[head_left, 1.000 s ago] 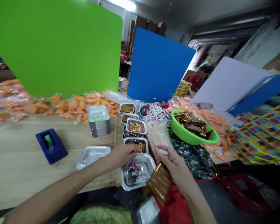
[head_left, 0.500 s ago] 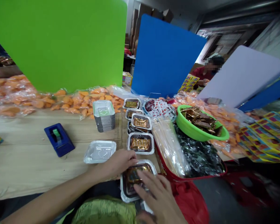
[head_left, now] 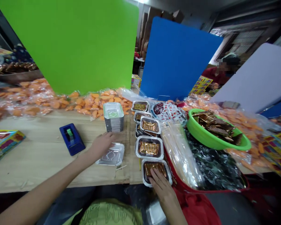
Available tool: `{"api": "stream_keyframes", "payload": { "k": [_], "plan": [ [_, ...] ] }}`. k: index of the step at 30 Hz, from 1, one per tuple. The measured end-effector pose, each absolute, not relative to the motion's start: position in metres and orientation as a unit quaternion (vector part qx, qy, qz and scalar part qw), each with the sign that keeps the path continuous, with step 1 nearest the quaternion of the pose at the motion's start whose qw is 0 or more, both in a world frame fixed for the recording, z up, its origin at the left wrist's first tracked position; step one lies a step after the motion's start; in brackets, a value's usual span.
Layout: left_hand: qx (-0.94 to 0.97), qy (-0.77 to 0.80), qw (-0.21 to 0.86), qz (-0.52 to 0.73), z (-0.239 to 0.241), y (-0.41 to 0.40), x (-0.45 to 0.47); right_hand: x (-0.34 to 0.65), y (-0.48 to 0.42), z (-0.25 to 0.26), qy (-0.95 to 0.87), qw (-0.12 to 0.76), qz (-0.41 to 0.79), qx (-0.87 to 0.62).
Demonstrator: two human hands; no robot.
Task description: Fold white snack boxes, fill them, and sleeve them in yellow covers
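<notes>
My left hand (head_left: pixel 101 145) hovers with its fingers spread, just beyond a shallow foil tray (head_left: pixel 111 154) and close to a stack of foil trays (head_left: pixel 113 117). My right hand (head_left: pixel 160 184) rests on the near rim of a foil tray (head_left: pixel 155 170) that has a gold packet (head_left: pixel 152 168) inside, its fingers partly covering the tray's corner. A row of similar foil trays with gold packets (head_left: pixel 149 148) runs away from me along the table's right side.
A blue tape dispenser (head_left: pixel 71 139) stands on the wooden table (head_left: pixel 37 162). To the right are a green basin of gold packets (head_left: pixel 215 134), a red tub of black wrappers (head_left: pixel 213 165) and a bag of wooden sticks (head_left: pixel 178 150). Orange packets lie behind, and a co-worker (head_left: pixel 219 73) sits beyond the boards.
The gold packet has gone from my right hand into the nearest foil tray, which now lines up with the row. My left hand has moved left, away from that tray.
</notes>
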State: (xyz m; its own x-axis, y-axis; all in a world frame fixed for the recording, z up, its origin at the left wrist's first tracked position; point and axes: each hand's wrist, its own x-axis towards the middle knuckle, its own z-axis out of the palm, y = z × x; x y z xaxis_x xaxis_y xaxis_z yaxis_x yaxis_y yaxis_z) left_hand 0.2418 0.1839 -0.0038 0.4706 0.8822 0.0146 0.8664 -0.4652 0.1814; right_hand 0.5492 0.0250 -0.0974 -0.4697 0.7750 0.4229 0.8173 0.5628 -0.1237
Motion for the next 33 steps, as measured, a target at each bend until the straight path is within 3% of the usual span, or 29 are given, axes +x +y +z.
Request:
{"api": "stream_keyframes", "payload": {
  "k": [5,10,14,20,22,24,25,33],
  "plan": [
    [0.852,0.515,0.091,0.039,-0.021,0.194,0.231,0.555,0.042,-0.113,-0.882,0.223,-0.069,-0.410],
    [0.839,0.514,0.169,0.059,-0.031,0.202,0.231,0.545,0.038,-0.106,-0.835,0.268,-0.080,-0.474],
    [0.828,0.521,0.195,0.066,-0.029,0.206,0.229,0.548,0.032,-0.066,-0.833,0.257,-0.067,-0.485],
    [0.793,0.554,0.247,0.058,-0.003,0.202,0.237,0.571,0.094,0.016,-0.707,0.355,-0.124,-0.599],
    [0.802,0.530,0.266,0.071,0.009,0.203,0.245,0.581,0.144,0.041,-0.673,0.305,-0.102,-0.666],
    [0.811,0.501,0.289,0.091,0.019,0.208,0.255,0.590,0.201,0.057,-0.637,0.147,-0.055,-0.755],
    [0.813,0.489,0.299,0.101,0.023,0.211,0.260,0.593,0.229,0.062,-0.624,0.113,-0.050,-0.772],
    [0.820,0.455,0.323,0.128,0.041,0.245,0.290,0.606,0.342,0.029,-0.560,-0.027,0.001,-0.828]
  ]
}}
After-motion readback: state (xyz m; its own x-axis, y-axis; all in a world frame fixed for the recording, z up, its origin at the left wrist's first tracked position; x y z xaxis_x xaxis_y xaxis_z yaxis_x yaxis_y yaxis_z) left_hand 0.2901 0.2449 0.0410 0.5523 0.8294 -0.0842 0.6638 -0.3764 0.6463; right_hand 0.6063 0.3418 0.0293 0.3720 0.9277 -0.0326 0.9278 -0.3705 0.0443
